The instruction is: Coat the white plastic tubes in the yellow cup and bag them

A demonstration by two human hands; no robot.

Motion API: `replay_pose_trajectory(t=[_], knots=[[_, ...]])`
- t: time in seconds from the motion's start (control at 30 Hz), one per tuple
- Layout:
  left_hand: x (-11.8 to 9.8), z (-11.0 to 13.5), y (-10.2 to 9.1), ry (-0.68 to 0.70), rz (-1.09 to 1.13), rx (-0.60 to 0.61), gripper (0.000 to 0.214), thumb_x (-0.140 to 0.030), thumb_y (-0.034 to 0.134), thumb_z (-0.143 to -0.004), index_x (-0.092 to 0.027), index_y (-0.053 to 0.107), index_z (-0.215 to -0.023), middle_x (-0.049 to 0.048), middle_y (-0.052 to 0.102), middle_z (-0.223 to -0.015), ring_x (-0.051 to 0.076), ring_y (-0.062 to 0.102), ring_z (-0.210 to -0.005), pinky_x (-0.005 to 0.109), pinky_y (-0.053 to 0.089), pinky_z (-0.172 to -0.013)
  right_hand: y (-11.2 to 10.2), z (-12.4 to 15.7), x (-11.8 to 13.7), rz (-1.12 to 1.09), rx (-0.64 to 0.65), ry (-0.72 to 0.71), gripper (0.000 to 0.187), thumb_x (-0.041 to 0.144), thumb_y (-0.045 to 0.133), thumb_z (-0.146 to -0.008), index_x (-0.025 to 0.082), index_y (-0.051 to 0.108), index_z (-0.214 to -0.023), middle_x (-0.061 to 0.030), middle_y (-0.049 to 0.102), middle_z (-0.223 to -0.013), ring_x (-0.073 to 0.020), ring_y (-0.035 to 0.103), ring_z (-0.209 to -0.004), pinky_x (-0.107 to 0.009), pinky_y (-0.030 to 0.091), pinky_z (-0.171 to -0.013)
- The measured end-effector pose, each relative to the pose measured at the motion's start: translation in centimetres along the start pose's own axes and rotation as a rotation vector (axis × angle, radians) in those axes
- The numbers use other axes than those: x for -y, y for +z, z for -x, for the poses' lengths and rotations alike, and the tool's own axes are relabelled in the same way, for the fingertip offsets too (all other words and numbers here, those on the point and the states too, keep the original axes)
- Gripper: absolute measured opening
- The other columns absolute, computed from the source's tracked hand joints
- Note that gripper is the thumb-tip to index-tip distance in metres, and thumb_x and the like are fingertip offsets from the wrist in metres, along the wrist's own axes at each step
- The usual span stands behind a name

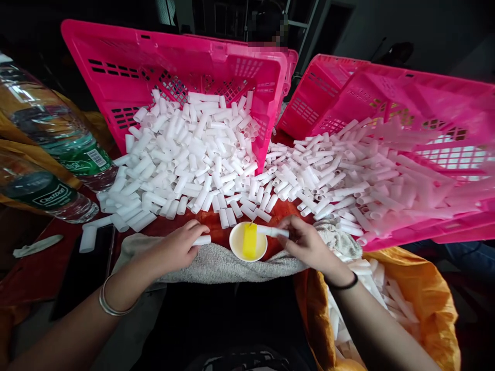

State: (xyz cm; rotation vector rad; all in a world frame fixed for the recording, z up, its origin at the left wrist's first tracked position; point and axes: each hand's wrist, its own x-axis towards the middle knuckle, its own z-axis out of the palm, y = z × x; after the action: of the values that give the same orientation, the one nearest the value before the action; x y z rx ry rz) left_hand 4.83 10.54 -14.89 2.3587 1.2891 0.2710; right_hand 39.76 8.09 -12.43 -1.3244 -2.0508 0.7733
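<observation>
My left hand (181, 246) is closed round a short white tube (202, 240), held over a grey towel (224, 263). Pinched in my right hand (305, 242) is another white tube (273, 232), its end close to a small white cup (247, 241) that holds a yellow sponge (249, 240). The cup sits on the towel between both hands. Behind them lies a heap of several white tubes (193, 159) spilling from a tilted pink crate (174, 67). A second heap of white tubes (348, 175) spills from the pink crate on the right (425, 103).
Two plastic water bottles (58, 134) lie at the left on yellow cloth. An orange bag (425, 293) with white tubes inside hangs at the lower right. A dark phone (83, 268) lies on the red table (34, 273) at the left, beside a loose tube (88, 238).
</observation>
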Motion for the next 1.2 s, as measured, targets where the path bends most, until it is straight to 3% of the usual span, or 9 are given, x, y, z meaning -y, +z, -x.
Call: replay_pose_trajectory(t=[0.2, 0.33, 0.4, 0.5, 0.63, 0.77, 0.93, 1.1, 1.2], knots=[[-0.9, -0.7, 0.5, -0.144, -0.270, -0.027, 0.028, -0.001, 0.039, -0.076, -0.016, 0.059, -0.090, 0.0108, 0.058, -0.091, 0.026, 0.063, -0.082, 0.041, 0.053, -0.073, 4.7, -0.2, -0.8, 0.136, -0.132, -0.164, 0.030, 0.021, 0.052, -0.096, 0.019, 0.061, -0.125, -0.0137, 0.070, -0.117, -0.0246, 0.069, -0.102, -0.041, 0.059, -0.089], [-3.1, -1.6, 1.2, 0.109, -0.059, -0.118, 0.014, -0.022, 0.049, -0.094, -0.018, 0.053, -0.107, 0.0136, 0.063, -0.115, 0.028, 0.062, -0.108, 0.045, 0.054, -0.091, 5.3, 0.0, -1.3, 0.270, -0.131, -0.286, 0.031, 0.015, 0.047, -0.096, 0.018, 0.066, -0.120, -0.0152, 0.070, -0.110, -0.0257, 0.069, -0.101, -0.042, 0.060, -0.086], [-4.1, -2.1, 2.3, 0.232, -0.009, -0.184, 0.039, -0.043, 0.068, -0.087, -0.018, 0.050, -0.111, 0.0170, 0.058, -0.131, 0.033, 0.056, -0.123, 0.049, 0.050, -0.101, 4.9, -0.1, -1.0, 0.215, -0.085, -0.309, 0.029, 0.016, 0.048, -0.096, 0.018, 0.067, -0.117, -0.0145, 0.070, -0.109, -0.0248, 0.069, -0.100, -0.041, 0.060, -0.085], [-5.0, -3.0, 4.2, 0.278, 0.000, -0.250, 0.073, -0.055, 0.086, -0.064, -0.019, 0.048, -0.114, 0.0199, 0.056, -0.135, 0.038, 0.054, -0.126, 0.056, 0.047, -0.105, 4.2, -0.4, -0.2, 0.074, 0.000, -0.191, 0.030, 0.019, 0.052, -0.096, 0.018, 0.063, -0.123, -0.0129, 0.070, -0.113, -0.0230, 0.070, -0.101, -0.039, 0.060, -0.087], [-5.2, -3.9, 5.4, 0.238, 0.016, -0.259, 0.089, -0.051, 0.091, -0.057, -0.017, 0.045, -0.124, 0.0191, 0.060, -0.130, 0.038, 0.057, -0.122, 0.056, 0.048, -0.103, 4.2, 0.1, 0.0, 0.129, -0.032, -0.144, 0.026, 0.020, 0.052, -0.097, 0.016, 0.065, -0.118, -0.0133, 0.070, -0.107, -0.0228, 0.070, -0.095, -0.040, 0.060, -0.084], [-4.9, -4.2, 5.6, 0.218, 0.061, -0.279, 0.088, -0.052, 0.091, -0.056, -0.017, 0.047, -0.123, 0.0171, 0.062, -0.127, 0.036, 0.059, -0.118, 0.053, 0.049, -0.102, 4.9, 1.2, -0.4, 0.186, -0.063, -0.304, 0.023, 0.017, 0.050, -0.096, 0.018, 0.068, -0.111, -0.0137, 0.067, -0.111, -0.0249, 0.067, -0.102, -0.042, 0.059, -0.085], [-4.8, -4.0, 5.7, 0.220, 0.086, -0.305, 0.087, -0.049, 0.093, -0.054, -0.015, 0.049, -0.120, 0.0175, 0.064, -0.124, 0.036, 0.060, -0.115, 0.052, 0.048, -0.101, 5.7, 2.0, -0.3, 0.009, -0.111, -0.082, 0.023, 0.025, 0.054, -0.097, 0.020, 0.062, -0.118, -0.0105, 0.069, -0.102, -0.0223, 0.068, -0.093, -0.038, 0.060, -0.078], [-4.6, -4.0, 6.0, 0.218, 0.087, -0.326, 0.082, -0.051, 0.090, -0.057, -0.018, 0.050, -0.120, 0.0156, 0.064, -0.122, 0.036, 0.060, -0.114, 0.053, 0.048, -0.100, 6.1, 2.6, 0.1, 0.053, -0.118, -0.221, 0.019, 0.020, 0.054, -0.094, 0.023, 0.068, -0.108, -0.0109, 0.064, -0.106, -0.0240, 0.064, -0.102, -0.041, 0.058, -0.085], [-4.6, -4.0, 6.1, 0.221, 0.085, -0.330, 0.082, -0.050, 0.090, -0.057, -0.018, 0.049, -0.121, 0.0158, 0.065, -0.121, 0.036, 0.061, -0.114, 0.052, 0.048, -0.099, 6.3, 3.0, 0.3, -0.142, -0.112, -0.033, 0.022, 0.027, 0.053, -0.097, 0.023, 0.063, -0.116, -0.0075, 0.066, -0.095, -0.0194, 0.066, -0.085, -0.034, 0.060, -0.071]])
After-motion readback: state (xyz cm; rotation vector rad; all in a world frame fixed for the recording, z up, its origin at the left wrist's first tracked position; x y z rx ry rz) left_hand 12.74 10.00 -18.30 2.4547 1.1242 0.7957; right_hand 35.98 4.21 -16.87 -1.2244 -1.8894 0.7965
